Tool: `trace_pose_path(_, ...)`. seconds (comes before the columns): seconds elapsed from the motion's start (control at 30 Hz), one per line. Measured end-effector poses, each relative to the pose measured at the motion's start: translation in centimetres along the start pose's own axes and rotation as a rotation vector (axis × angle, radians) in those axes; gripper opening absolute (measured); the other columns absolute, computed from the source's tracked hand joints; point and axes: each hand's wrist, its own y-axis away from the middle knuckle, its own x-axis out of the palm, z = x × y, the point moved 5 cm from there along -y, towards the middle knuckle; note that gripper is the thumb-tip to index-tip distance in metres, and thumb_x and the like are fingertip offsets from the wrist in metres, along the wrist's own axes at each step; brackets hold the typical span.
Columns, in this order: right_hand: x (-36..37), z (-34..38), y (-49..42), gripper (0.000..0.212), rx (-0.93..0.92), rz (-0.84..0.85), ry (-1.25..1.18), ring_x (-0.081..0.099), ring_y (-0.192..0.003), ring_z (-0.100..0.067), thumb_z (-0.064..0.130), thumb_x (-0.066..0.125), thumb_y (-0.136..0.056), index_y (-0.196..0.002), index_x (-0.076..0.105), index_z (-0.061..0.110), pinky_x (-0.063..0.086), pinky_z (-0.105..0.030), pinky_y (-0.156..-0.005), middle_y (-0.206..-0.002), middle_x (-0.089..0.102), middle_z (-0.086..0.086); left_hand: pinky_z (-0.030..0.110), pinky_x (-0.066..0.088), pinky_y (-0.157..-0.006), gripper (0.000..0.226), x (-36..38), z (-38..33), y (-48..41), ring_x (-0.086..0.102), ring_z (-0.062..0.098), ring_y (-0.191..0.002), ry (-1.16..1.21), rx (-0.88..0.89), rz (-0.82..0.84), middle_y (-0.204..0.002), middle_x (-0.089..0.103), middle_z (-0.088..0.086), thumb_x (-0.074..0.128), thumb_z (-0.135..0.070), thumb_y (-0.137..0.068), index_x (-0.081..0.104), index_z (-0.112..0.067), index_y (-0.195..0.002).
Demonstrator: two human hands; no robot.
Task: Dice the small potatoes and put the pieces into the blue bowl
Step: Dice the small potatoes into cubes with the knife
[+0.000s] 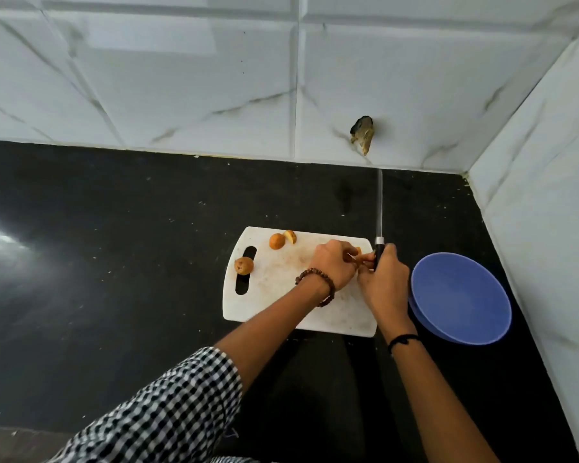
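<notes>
Right hand (383,282) grips the knife (379,225), blade pointing away; left hand (335,265) pinches potato pieces (358,251) right beside it, blue bowl (462,299) just right.

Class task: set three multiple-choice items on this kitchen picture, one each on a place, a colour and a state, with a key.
1. Where is the blue bowl? A) right of the cutting board B) on it C) left of it
2. What colour is the countertop? A) white B) black C) brown
3. What does the right hand grip? A) nothing B) a spoon C) the knife
Key: 1 A, the bowl stands by the board's right edge. 2 B, the surface is black. 3 C, its fingers curl round the knife handle, while the left hand pinches a potato piece.
</notes>
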Motion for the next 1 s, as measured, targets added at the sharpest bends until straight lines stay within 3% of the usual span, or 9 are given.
trace_pose_path(0.1, 0.0, -0.9, -0.8, 0.027, 0.013, 0.031, 0.099, 0.058, -0.084, -0.017, 0.018, 0.062, -0.099, -0.12, 0.05, 0.008, 0.043, -0.024, -0.072, -0.108, 0.066, -0.012, 0.034, 0.054, -0.093, 0.032, 1.2, -0.4, -0.7, 0.064, 0.019, -0.103, 0.008, -0.026, 0.032, -0.111, 0.069, 0.008, 0.063, -0.007, -0.088, 0.064, -0.01, -0.12)
trace_pose_path(0.23, 0.0, -0.3, -0.7, 0.029, -0.047, -0.033, 0.126, 0.061, -0.101, -0.023, 0.016, 0.065, -0.096, -0.12, 0.052, 0.008, 0.05, -0.028, -0.081, -0.114, 0.061, -0.012, 0.03, 0.052, -0.093, 0.027, 0.1, -0.2, -0.6, 0.064, 0.017, -0.102, -0.062, 0.039, -0.012, -0.11, 0.069, 0.008, 0.059, -0.005, -0.09, 0.066, -0.009, -0.115)
trace_pose_path(0.3, 0.2, 0.7, -0.5, 0.032, -0.083, -0.043, 0.08, 0.06, -0.107, -0.024, 0.017, 0.067, -0.095, -0.122, 0.053, 0.008, 0.052, -0.032, -0.088, -0.117, 0.059, -0.011, 0.029, 0.052, -0.091, 0.026, -1.7, 0.4, -0.5, 0.062, 0.017, -0.102, -0.192, 0.091, -0.09, -0.11, 0.068, 0.006, 0.057, -0.007, -0.09, 0.066, -0.012, -0.114)
trace_pose_path(0.43, 1.6, 2.9, -0.3, 0.023, -0.16, 0.033, 0.033, 0.058, -0.104, -0.017, 0.015, 0.068, -0.093, -0.11, 0.052, 0.015, 0.047, -0.026, -0.083, -0.106, 0.055, 0.0, 0.033, 0.043, -0.092, 0.045, -5.8, 2.3, -0.7, 0.047, 0.021, -0.115, -0.596, 0.201, -0.313, -0.123, 0.057, 0.001, 0.055, -0.005, -0.088, 0.054, -0.02, -0.13)
trace_pose_path(0.53, 3.0, 4.1, -0.2, 0.023, -0.185, 0.096, 0.01, 0.061, -0.099, -0.019, 0.014, 0.069, -0.093, -0.101, 0.048, 0.019, 0.053, -0.033, -0.085, -0.1, 0.057, 0.002, 0.036, 0.036, -0.1, 0.053, -7.5, 3.9, -1.7, 0.042, 0.023, -0.125, -0.754, 0.147, -0.23, -0.135, 0.051, 0.0, 0.053, -0.005, -0.088, 0.047, -0.024, -0.137)
trace_pose_path(0.63, 4.0, 4.5, -0.2, 0.019, -0.166, 0.14, -0.008, 0.06, -0.1, -0.019, 0.016, 0.067, -0.094, -0.104, 0.05, 0.017, 0.049, -0.033, -0.081, -0.105, 0.062, -0.001, 0.036, 0.035, -0.1, 0.042, -8.3, 4.5, -2.3, 0.049, 0.023, -0.118, -0.845, 0.146, -0.146, -0.123, 0.059, 0.0, 0.053, -0.005, -0.088, 0.058, -0.025, -0.124)
trace_pose_path(0.77, 4.5, 4.3, 0.2, 0.016, -0.171, 0.153, 0.028, 0.05, -0.092, -0.013, 0.019, 0.063, -0.097, -0.107, 0.053, 0.013, 0.034, -0.025, -0.073, -0.1, 0.058, 0.0, 0.036, 0.036, -0.101, 0.034, -8.4, 4.4, -2.6, 0.053, 0.021, -0.112, -0.902, 0.22, -0.141, -0.115, 0.061, -0.001, 0.057, -0.009, -0.089, 0.059, -0.023, -0.12)
trace_pose_path(0.9, 4.7, 3.5, 0.3, 0.017, -0.148, 0.16, 0.013, 0.055, -0.091, -0.014, 0.024, 0.065, -0.096, -0.104, 0.052, 0.016, 0.043, -0.027, -0.074, -0.1, 0.059, -0.001, 0.034, 0.034, -0.099, 0.028, -8.1, 4.0, -2.6, 0.053, 0.018, -0.109, -0.909, 0.286, -0.162, -0.111, 0.062, -0.003, 0.058, -0.018, -0.092, 0.06, -0.024, -0.119)
trace_pose_path(1.0, 4.4, 3.0, 0.6, 0.017, -0.116, 0.156, -0.028, 0.06, -0.092, -0.018, 0.027, 0.065, -0.096, -0.101, 0.053, 0.017, 0.052, -0.031, -0.078, -0.098, 0.059, -0.002, 0.032, 0.036, -0.094, 0.025, -7.4, 3.4, -1.6, 0.054, 0.018, -0.105, -0.765, 0.324, -0.186, -0.108, 0.063, -0.003, 0.052, -0.03, -0.096, 0.061, -0.024, -0.118)
